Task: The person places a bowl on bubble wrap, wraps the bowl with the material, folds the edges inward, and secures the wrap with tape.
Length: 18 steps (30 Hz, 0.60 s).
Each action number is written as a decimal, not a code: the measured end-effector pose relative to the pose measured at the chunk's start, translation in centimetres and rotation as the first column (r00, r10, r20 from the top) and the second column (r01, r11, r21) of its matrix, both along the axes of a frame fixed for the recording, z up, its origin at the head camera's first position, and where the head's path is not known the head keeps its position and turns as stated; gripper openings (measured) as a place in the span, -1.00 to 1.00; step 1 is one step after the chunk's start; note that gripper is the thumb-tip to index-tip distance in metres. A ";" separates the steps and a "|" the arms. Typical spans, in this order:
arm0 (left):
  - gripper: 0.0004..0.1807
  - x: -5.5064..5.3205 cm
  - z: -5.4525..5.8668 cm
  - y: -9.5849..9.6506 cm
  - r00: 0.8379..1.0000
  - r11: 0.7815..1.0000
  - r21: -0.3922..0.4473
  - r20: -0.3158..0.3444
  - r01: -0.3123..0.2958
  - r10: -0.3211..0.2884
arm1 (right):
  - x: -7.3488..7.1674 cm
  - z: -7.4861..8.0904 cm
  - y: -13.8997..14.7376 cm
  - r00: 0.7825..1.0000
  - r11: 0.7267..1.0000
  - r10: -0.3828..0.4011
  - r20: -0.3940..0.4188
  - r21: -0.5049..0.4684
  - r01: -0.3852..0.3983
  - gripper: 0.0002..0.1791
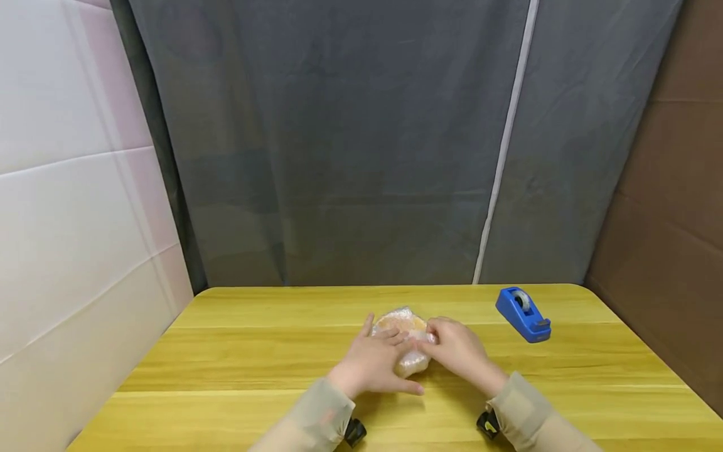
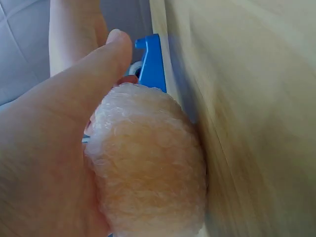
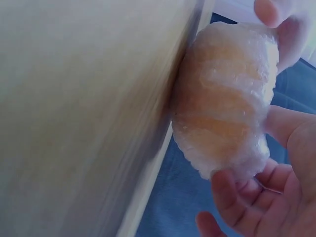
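A rounded bundle (image 1: 415,363) in bubble wrap, with something orange showing through, sits on the wooden table. My left hand (image 1: 375,363) lies over its top and near side, fingers straight and spread, thumb pointing right. At the bundle's right edge my right hand (image 1: 460,351) pinches the wrap between thumb and curled fingers. The left wrist view has the wrapped bundle (image 2: 148,168) close up beneath the left hand. In the right wrist view the right hand's fingers (image 3: 229,197) curl under the end of the bundle, its thumb against the upper face. What is inside stays blurred by the wrap.
A blue tape dispenser (image 1: 525,320) with a roll of clear tape stands toward the back right of the table (image 1: 254,358). A grey curtain (image 1: 361,144) hangs behind, with a white panel (image 1: 85,188) at left and a brown one (image 1: 666,220) at right.
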<state>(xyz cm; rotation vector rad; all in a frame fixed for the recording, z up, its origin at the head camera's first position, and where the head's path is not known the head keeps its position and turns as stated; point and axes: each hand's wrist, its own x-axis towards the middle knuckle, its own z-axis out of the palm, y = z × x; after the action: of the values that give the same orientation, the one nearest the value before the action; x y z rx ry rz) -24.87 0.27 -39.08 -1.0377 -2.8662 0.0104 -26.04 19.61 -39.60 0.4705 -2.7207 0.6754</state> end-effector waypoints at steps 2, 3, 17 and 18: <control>0.00 -0.2 0.1 0.2 0.999 1.000 0.008 0.033 0.003 -0.003 | 0.1 0.1 -0.2 0.999 0.999 -0.004 -0.036 0.032 0.005 -0.70; -0.01 -0.3 0.1 0.3 0.999 1.000 0.011 0.046 0.004 -0.004 | 0.3 0.2 -0.2 0.998 0.998 0.003 -0.063 0.057 0.001 -0.70; -0.17 -0.8 0.2 1.2 1.000 1.000 0.019 0.012 0.010 -0.011 | 1.6 1.0 0.0 0.939 0.903 0.323 -0.116 0.334 -0.269 -0.69; -0.18 -0.9 0.0 1.1 1.000 0.999 0.038 0.022 0.019 -0.020 | 1.5 0.9 -0.1 0.938 0.899 0.325 -0.121 0.346 -0.267 -0.70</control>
<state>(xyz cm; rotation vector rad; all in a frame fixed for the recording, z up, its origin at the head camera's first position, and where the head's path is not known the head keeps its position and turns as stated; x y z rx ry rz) -25.73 1.37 -39.07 -1.0655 -2.8646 -0.0569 -24.53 19.56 -38.75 0.9926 -2.6179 0.2300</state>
